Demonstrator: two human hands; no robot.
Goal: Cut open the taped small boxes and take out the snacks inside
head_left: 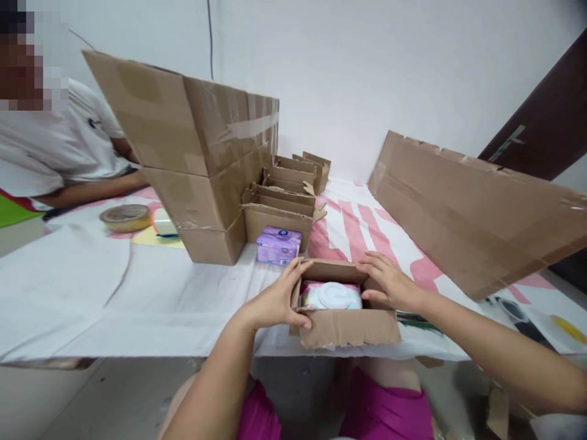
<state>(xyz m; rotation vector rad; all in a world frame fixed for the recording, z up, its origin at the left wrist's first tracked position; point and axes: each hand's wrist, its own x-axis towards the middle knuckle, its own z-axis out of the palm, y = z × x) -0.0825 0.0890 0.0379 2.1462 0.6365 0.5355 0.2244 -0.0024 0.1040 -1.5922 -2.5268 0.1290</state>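
Observation:
A small open cardboard box (348, 327) sits at the near edge of the table, and a pack of wet wipes (332, 296) with a white round lid lies inside it. My left hand (279, 299) grips the box's left side, fingers curled over the left flap and thumb on the front. My right hand (389, 282) rests on the right flap, fingers bent over its edge. A purple tissue pack (279, 244) lies just behind the box.
Tall stacked cardboard boxes (197, 159) stand behind left, with a row of small open boxes (287, 195) beside them. A large flattened cardboard sheet (477, 208) leans at the right. A tape roll (126, 217) lies far left, near another person's arm (92, 192).

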